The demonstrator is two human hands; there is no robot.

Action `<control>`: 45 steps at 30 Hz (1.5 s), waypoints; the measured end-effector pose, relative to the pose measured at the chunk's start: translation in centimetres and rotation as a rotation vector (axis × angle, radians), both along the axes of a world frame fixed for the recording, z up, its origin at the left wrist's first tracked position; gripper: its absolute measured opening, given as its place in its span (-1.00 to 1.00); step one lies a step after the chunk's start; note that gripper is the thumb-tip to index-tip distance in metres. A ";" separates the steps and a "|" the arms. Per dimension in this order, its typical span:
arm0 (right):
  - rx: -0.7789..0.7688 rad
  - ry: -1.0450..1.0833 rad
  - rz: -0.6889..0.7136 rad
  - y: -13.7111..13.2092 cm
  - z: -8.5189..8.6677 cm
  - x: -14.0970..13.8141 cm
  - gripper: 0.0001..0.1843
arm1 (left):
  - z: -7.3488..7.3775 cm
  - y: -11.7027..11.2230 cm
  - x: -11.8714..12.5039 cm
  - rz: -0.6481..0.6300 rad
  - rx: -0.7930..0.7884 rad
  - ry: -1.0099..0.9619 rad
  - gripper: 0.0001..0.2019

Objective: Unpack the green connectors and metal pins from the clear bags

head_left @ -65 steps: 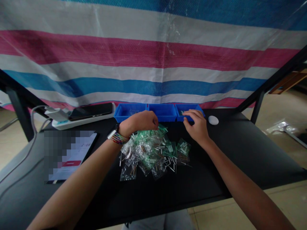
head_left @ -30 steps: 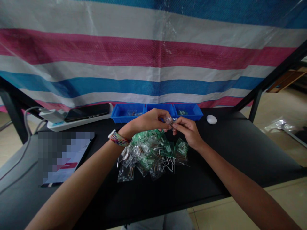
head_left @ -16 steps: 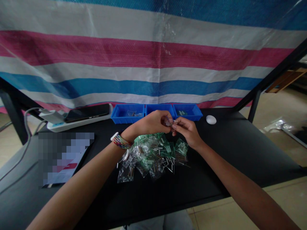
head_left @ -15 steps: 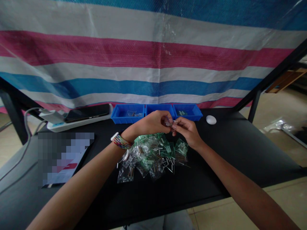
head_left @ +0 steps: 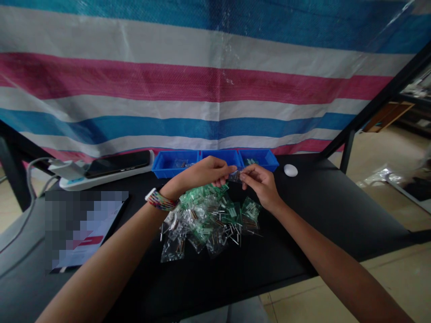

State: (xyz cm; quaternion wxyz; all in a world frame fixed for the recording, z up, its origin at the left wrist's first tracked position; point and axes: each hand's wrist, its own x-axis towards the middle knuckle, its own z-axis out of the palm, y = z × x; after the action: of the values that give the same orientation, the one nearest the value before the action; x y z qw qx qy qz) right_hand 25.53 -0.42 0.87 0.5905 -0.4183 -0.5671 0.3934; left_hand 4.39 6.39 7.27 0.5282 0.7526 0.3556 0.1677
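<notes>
Both hands meet above a pile of small clear and green plastic bags of metal pins [head_left: 208,220] on a black table [head_left: 336,211]. My left hand [head_left: 202,175] and my right hand [head_left: 261,184] pinch the two ends of one small clear bag [head_left: 235,176] between their fingertips. A beaded bracelet is on my left wrist. Just behind the hands stand three joined blue bins [head_left: 215,159]; the left and right ones hold a few small bags.
A white power strip [head_left: 101,177] with a dark phone [head_left: 117,163] lying on it sits at the back left. A tablet with a blurred screen [head_left: 84,226] lies at the left. A small white round object [head_left: 290,170] rests right of the bins. A striped tarp hangs behind.
My right hand came back from the right bin and my left hand rose from the pile; both now pinch one small bag. The view has shifted slightly.
</notes>
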 end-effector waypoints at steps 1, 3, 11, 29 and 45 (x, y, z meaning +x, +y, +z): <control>0.018 -0.003 -0.019 0.0 0.0 0.0 -0.75 | 0.1 0.1 -0.1 0.018 -0.023 0.019 -0.50; 0.058 -0.015 -0.048 -0.1 0.0 0.0 -0.81 | 0.1 0.2 -0.2 0.035 -0.098 0.036 -0.37; 0.215 -0.171 -0.110 0.0 -0.4 0.2 -0.90 | -0.3 -0.3 0.1 0.038 -0.269 -0.117 -0.73; -0.060 0.159 0.031 0.1 -0.5 -0.5 -0.72 | 0.2 -0.6 0.7 0.106 0.084 -0.104 -0.82; 0.319 -0.264 -0.168 -0.4 -0.6 0.0 -0.87 | -0.3 -0.4 0.4 0.135 -0.305 -0.089 -0.61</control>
State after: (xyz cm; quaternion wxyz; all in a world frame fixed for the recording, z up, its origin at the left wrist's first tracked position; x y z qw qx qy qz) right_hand 25.49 -0.79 0.30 0.6006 -0.4132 -0.6575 0.1902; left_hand 4.79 6.00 6.97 0.6392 0.6300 0.4027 0.1801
